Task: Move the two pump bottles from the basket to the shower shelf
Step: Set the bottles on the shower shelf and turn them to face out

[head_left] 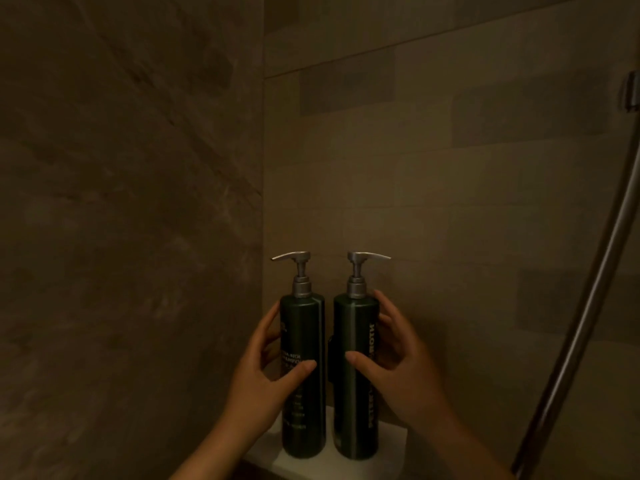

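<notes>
Two dark green cylindrical plastic pump bottles with grey pump heads, lower centre of frame, both upright on the pale corner shower shelf (pixel 388 439). Left bottle (pixel 302 375) and right bottle (pixel 355 375) are side by side, narrow gap, bases on the shelf as far as I can tell. Long axes vertical; nozzles point outward, left one to frame left, right one to frame right.

Left hand (pixel 263 372) wraps the left bottle from its outer side, thumb across the front. Right hand (pixel 398 358) mirrors it on the right bottle. Both grips look loose, not clenched.

Judgement: placement essentially done. Next move is letting go, each hand pulling outward and back, away from its own bottle.

Grey metal shower hose (pixel 588 306) runs down the right edge, well apart. Basket not in view.
</notes>
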Motion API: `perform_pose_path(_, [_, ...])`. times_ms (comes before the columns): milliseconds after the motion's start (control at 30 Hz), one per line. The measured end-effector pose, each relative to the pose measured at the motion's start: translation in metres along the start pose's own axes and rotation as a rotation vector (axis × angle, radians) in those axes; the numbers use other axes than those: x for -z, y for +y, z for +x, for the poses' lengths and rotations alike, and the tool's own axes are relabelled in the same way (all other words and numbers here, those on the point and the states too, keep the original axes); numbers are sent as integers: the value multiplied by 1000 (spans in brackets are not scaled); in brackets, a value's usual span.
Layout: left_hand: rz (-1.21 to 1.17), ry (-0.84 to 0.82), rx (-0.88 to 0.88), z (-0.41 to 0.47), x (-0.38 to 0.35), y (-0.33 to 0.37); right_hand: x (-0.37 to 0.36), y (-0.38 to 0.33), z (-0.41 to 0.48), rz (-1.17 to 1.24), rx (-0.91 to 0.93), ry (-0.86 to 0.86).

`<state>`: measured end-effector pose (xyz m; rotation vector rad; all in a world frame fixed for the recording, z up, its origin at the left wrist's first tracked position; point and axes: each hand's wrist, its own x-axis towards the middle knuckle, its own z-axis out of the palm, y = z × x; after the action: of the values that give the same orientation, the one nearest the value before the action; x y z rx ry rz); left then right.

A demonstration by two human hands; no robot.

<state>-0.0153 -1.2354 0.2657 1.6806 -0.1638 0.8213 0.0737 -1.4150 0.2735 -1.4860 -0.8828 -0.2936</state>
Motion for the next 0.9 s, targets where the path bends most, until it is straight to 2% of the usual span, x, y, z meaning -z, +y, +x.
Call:
perform_pose_path(233, [19, 31, 34, -12, -2, -15, -5, 22, -18, 3, -116, -96])
perform_pose_path(500, [0, 100, 115, -31, -8, -41, -6, 44, -24, 33, -115, -67])
perform_pose_path(767, [-24, 83, 119, -32, -6, -41, -6, 47, -22, 54, -109, -77])
perform_pose_path(900, [-50, 52, 131, -26, -3, -44, -13, 46, -23, 26, -131, -28])
